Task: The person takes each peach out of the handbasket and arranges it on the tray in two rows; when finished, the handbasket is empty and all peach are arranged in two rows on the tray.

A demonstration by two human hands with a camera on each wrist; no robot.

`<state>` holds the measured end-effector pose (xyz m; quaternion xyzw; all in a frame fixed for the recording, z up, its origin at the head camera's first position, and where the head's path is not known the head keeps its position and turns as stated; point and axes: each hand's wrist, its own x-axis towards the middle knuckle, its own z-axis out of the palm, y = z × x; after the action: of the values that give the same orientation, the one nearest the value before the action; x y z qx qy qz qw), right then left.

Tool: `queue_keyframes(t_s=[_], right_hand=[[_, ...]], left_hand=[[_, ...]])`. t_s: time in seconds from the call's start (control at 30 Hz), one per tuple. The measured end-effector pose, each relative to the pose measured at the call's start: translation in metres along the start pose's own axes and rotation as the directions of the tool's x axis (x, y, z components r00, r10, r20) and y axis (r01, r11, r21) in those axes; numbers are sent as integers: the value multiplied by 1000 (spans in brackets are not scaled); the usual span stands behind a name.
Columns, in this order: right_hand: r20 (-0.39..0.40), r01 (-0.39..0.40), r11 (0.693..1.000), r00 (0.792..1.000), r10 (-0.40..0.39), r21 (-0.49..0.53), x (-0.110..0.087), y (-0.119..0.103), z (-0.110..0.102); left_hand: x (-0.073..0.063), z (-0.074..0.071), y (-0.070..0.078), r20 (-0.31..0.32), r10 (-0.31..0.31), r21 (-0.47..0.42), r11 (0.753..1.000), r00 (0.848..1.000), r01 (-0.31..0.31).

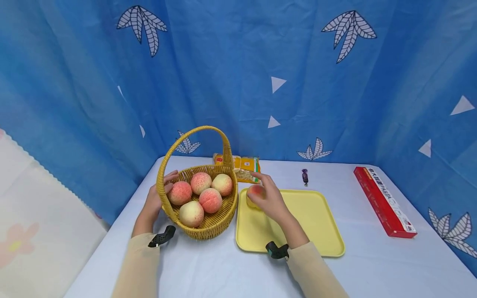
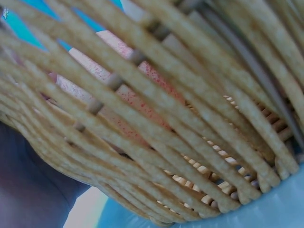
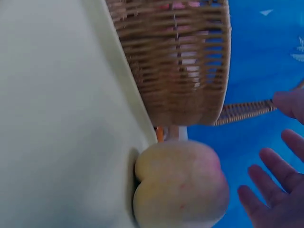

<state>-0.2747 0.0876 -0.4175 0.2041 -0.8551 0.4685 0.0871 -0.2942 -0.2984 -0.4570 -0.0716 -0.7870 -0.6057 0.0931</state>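
Observation:
A wicker basket [image 1: 212, 231] with a tall arched handle holds several peaches [image 1: 210, 200], some pink and some pale. At its left side my left hand [image 1: 152, 203] grips the rim behind the handle; in the left wrist view the weave hides most of that hand. One more peach [image 3: 183, 183] sits on the yellow tray [image 1: 305, 219], near its back left corner. Over this peach hovers my right hand [image 1: 273, 200], partly covering it in the head view. The right wrist view shows the right hand's fingers spread, apart from the peach, with nothing held.
Behind the basket lies an orange food packet [image 1: 246, 169]. A purple wrapped candy [image 1: 304, 177] lies beyond the tray, and a long red pasta box [image 1: 384, 203] is at the right. A blue curtain [image 1: 238, 82] hangs along the table's back edge.

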Motion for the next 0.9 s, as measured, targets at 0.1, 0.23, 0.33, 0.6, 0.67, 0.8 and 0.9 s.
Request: queue_keyframes(t_s=[0.1,0.23,0.33,0.6,0.67,0.8,0.9], right_hand=[[20,41,998,999,-42,54,1,-8,6],[67,82,994,994,-87,75,2,-18,17],[122,102,991,986,-112,89,4,-27,26],[259,85,993,960,-104,86,14,-45,50],[302,76,996,949,-88,52,18,-46,55],[344,81,996,937,-62,-43,23,-45,62],[349,130,981,934,-71,-147,27,-45,66]], left_hand=[[1,0,0,3,5,-3,1000,1000,-5],[2,1,1,6,1,11,1000,1000,-1],[0,1,2,5,-2,13,1000,1000,2],[-3,0,1,0,1,11,1000,1000,-1],[-3,-1,0,-5,-1,14,1000,1000,1],[-2,-1,-2,-2,-5,19,1000,1000,5],[-1,-1,-2,3,-3,25,1000,1000,3]])
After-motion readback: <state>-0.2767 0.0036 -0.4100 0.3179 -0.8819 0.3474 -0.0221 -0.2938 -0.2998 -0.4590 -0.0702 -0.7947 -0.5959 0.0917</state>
